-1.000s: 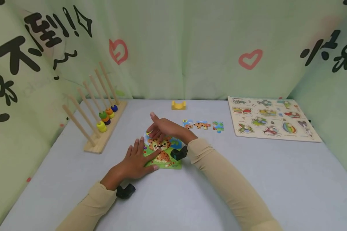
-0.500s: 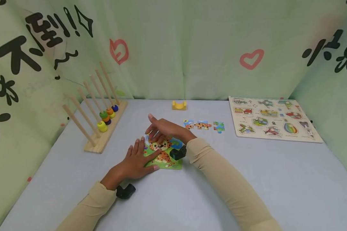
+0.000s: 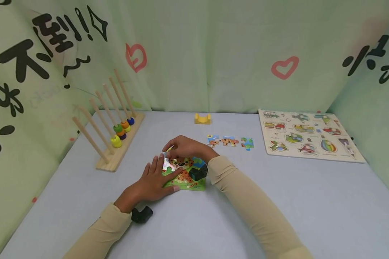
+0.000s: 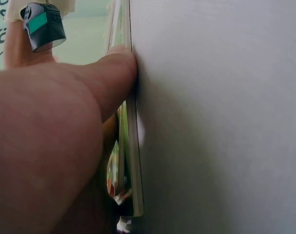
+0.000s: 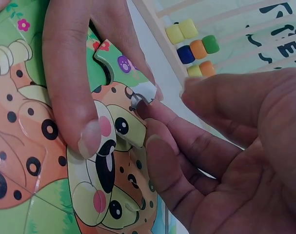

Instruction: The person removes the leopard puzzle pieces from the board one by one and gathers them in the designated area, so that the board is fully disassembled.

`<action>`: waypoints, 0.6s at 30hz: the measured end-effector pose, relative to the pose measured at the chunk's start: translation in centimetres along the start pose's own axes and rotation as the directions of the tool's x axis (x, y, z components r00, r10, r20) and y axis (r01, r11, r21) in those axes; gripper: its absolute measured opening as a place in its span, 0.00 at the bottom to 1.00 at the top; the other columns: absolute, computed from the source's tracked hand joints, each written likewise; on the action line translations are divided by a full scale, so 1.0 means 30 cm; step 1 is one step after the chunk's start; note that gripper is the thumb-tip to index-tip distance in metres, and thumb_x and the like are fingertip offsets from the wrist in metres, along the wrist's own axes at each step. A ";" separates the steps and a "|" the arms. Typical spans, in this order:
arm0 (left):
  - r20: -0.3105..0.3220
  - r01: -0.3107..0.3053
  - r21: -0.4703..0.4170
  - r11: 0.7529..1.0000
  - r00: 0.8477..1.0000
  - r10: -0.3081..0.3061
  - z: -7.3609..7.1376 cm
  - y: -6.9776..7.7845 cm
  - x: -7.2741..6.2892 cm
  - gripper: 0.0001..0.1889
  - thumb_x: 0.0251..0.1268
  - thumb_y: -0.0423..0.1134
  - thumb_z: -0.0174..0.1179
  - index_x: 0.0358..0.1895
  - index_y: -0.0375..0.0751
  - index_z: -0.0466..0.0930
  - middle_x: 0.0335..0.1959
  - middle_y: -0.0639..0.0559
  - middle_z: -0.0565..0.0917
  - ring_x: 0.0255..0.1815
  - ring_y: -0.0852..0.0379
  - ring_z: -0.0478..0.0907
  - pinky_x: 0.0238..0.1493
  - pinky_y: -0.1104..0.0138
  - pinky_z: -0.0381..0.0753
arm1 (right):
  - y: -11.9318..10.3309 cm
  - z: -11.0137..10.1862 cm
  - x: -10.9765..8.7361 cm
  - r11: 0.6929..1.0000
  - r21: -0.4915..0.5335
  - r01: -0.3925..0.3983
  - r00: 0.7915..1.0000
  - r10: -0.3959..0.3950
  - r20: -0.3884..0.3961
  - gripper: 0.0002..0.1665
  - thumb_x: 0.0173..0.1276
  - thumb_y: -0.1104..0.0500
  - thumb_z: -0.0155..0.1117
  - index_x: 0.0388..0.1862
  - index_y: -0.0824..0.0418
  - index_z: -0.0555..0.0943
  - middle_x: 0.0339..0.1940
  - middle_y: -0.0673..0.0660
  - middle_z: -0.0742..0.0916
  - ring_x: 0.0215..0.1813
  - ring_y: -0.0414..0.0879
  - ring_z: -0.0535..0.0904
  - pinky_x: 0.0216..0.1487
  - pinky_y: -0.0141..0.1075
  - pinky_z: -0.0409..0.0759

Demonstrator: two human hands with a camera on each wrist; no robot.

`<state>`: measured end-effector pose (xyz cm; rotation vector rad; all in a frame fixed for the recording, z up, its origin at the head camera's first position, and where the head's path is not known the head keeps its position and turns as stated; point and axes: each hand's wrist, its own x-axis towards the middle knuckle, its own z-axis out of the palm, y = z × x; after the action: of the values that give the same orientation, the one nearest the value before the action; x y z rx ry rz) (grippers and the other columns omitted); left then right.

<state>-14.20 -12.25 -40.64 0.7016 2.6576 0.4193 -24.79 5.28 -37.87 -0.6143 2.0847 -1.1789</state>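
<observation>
A jigsaw puzzle (image 3: 194,186) with a spotted cub on green grass lies on the table before me. My left hand (image 3: 151,183) is spread over its left side, index finger resting on the picture and thumb along the front edge. In the left wrist view the thumb (image 4: 119,70) presses at the board's edge (image 4: 134,165). My right hand (image 3: 185,148) has its fingers curled at the upper left corner. They grip a puzzle piece (image 5: 124,66) with flowers and a paw print, tilted up out of the picture. A dark gap shows beside it.
Three loose puzzle pieces (image 3: 229,141) lie in a row right of the puzzle. A yellow block (image 3: 202,119) stands at the back. On the left is a wooden peg rack (image 3: 119,155) with coloured beads; at the back right lies a vehicle picture board (image 3: 311,138).
My right hand's raised thumb has come down toward its fingers. The upper left puzzle piece has lifted and tilted. The left hand stays in place.
</observation>
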 end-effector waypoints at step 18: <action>0.014 0.003 0.006 1.000 1.000 -0.003 0.001 -0.002 0.001 0.34 0.71 0.61 0.49 0.76 0.58 0.57 0.76 0.30 0.29 0.74 0.31 0.23 0.67 0.37 0.31 | 0.003 0.008 0.006 0.986 -0.132 0.097 0.995 -0.098 -0.004 0.09 0.70 0.67 0.61 0.46 0.66 0.84 0.35 0.53 0.86 0.35 0.42 0.79 0.37 0.33 0.77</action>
<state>-14.23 -12.27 -40.69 0.7000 2.6472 0.4049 -24.73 5.08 -38.10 -0.7814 2.1763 -1.1058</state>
